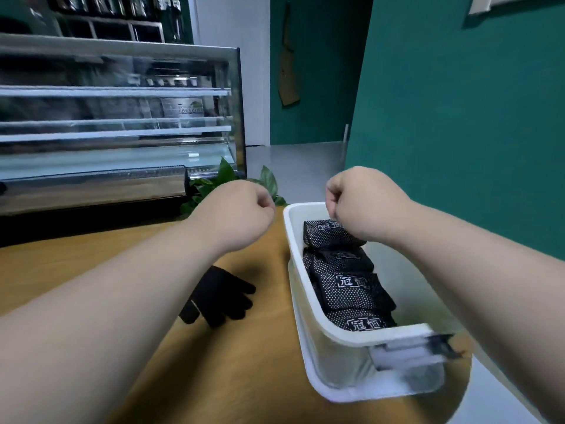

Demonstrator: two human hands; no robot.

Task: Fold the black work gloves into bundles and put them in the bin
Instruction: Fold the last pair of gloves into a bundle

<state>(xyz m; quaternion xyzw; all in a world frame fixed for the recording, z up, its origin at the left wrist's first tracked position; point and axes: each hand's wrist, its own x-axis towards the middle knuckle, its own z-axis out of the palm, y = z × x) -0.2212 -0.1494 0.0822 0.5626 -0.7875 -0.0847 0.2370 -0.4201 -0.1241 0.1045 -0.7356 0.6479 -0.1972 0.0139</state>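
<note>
A white plastic bin (pixel 308 304) stands on the wooden table, holding several folded black dotted glove bundles (pixel 351 289) in a row. My right hand (pixel 357 200) hovers over the bin's far end, its curled fingers pinching the far edge of the topmost bundle (pixel 327 235). My left hand (pixel 241 209) is a closed fist in the air left of the bin, holding nothing. A loose black glove (pixel 223 296) lies flat on the table beneath my left forearm, partly hidden by it.
The round wooden table (pixel 76 270) ends close to the bin's near right corner. A glass display case (pixel 116 127) stands behind the table at the left. Green plant leaves (pixel 226 175) rise beyond the table's far edge. A green wall (pixel 458 133) is on the right.
</note>
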